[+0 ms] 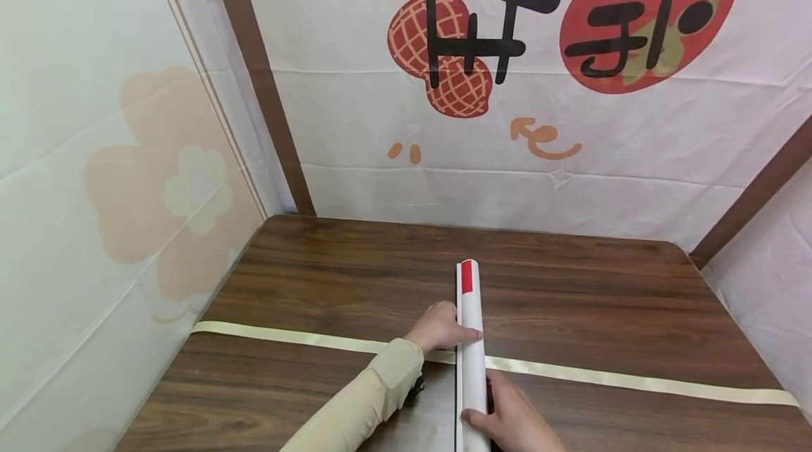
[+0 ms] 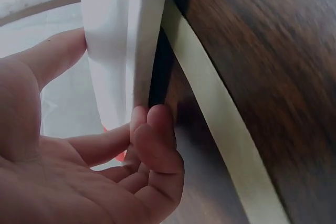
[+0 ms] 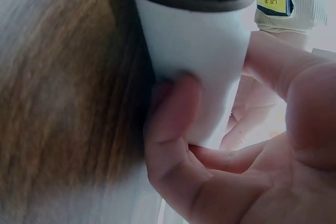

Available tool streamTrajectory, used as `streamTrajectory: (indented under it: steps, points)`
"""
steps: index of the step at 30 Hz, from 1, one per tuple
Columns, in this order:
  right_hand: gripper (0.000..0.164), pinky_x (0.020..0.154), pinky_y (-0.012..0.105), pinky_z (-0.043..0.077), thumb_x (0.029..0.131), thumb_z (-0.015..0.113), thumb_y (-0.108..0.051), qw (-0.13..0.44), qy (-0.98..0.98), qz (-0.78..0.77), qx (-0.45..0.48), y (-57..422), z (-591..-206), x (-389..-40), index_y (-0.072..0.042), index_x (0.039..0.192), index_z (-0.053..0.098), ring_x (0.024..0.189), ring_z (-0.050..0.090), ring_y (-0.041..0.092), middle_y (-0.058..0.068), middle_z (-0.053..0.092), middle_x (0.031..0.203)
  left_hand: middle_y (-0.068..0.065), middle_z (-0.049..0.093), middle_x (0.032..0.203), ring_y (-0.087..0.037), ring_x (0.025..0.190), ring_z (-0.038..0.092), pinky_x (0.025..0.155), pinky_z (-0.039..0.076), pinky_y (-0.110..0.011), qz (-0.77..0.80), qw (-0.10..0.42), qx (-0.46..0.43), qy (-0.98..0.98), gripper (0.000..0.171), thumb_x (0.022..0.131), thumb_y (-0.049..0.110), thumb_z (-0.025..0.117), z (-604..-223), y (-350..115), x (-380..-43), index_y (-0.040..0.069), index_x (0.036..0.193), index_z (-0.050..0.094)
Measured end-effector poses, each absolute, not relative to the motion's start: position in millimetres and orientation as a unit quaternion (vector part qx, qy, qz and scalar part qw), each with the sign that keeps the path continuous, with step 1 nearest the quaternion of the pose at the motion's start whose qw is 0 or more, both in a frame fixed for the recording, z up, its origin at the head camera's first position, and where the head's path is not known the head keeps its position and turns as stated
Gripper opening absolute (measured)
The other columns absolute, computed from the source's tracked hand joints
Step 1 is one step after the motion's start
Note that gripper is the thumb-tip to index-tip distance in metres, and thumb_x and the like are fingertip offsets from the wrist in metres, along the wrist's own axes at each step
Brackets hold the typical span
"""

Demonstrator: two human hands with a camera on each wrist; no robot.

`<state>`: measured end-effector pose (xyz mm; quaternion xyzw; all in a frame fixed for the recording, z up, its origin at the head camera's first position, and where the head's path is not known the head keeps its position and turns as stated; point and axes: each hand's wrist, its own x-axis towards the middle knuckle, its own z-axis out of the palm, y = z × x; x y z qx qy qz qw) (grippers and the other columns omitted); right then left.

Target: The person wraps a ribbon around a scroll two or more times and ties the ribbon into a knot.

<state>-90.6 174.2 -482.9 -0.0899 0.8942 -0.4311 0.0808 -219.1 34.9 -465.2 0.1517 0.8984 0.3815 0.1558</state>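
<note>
A white rolled sheet (image 1: 471, 339) with a dark underside and a red label (image 1: 466, 276) near its far end lies lengthwise on the table. My left hand (image 1: 444, 327) holds it around the middle, thumb on top; in the left wrist view that hand's fingers (image 2: 157, 140) curl at the roll's free edge (image 2: 144, 40). Nearer to me, my right hand (image 1: 514, 413) grips the roll from the right. The right wrist view shows bent fingers around the roll (image 3: 194, 45) and dark layers inside its open end. The roll's near end is cut off in the head view.
A cream strip (image 1: 285, 336) runs across the brown wood-grain table (image 1: 571, 297) and passes under the roll. White printed cloth (image 1: 342, 120) hangs behind the table, with more at both sides. A device with a yellow label (image 3: 273, 2) sits on the left sleeve.
</note>
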Motion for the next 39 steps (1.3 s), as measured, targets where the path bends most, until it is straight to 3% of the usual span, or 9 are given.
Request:
streamTrajectory:
  steps: [6,13,27,36,39]
  points:
    - [0.053,0.063,0.023,0.046,0.077,0.079,-0.025,0.08,0.898,-0.426,-0.077,173,-482,-91,0.002,0.115,0.055,0.075,0.055,0.005,0.003,0.062,0.088,-0.001,0.053,0.058,-0.012,0.053,0.048,0.048,0.04,-0.025,0.362,0.142,0.168,0.906,0.033,0.073,0.031,0.081,-464,36,-219,0.005,0.07,0.062]
    - [0.059,0.064,0.024,0.046,0.075,0.08,-0.028,0.07,0.908,-0.41,-0.057,171,-481,-91,0.004,0.117,0.053,0.077,0.056,0.009,0.004,0.061,0.089,0.001,0.05,0.056,-0.011,0.052,0.045,0.046,0.036,-0.024,0.36,0.139,0.177,0.905,0.033,0.075,0.032,0.079,-462,32,-219,0.005,0.068,0.061]
    - [0.054,0.064,0.023,0.046,0.075,0.081,-0.031,0.068,0.909,-0.408,-0.054,170,-482,-92,0.0,0.111,0.056,0.075,0.054,0.005,0.001,0.061,0.087,-0.001,0.056,0.065,-0.013,0.057,0.048,0.05,0.04,-0.025,0.367,0.141,0.171,0.903,0.034,0.076,0.034,0.078,-466,29,-217,0.004,0.076,0.064]
    - [0.051,0.06,0.022,0.042,0.083,0.073,-0.04,0.102,0.9,-0.423,-0.022,172,-484,-93,0.0,0.11,0.057,0.069,0.052,0.005,-0.001,0.059,0.078,0.0,0.048,0.06,-0.012,0.051,0.043,0.046,0.035,-0.025,0.378,0.152,0.177,0.896,0.032,0.084,0.034,0.071,-467,15,-217,0.004,0.075,0.064]
    - [0.049,0.057,0.023,0.041,0.087,0.068,-0.042,0.107,0.9,-0.423,0.001,175,-483,-93,0.0,0.109,0.058,0.065,0.051,0.008,-0.001,0.057,0.074,-0.004,0.056,0.069,-0.015,0.059,0.05,0.053,0.043,-0.03,0.365,0.145,0.182,0.901,0.036,0.087,0.034,0.068,-467,-2,-220,-0.002,0.087,0.068]
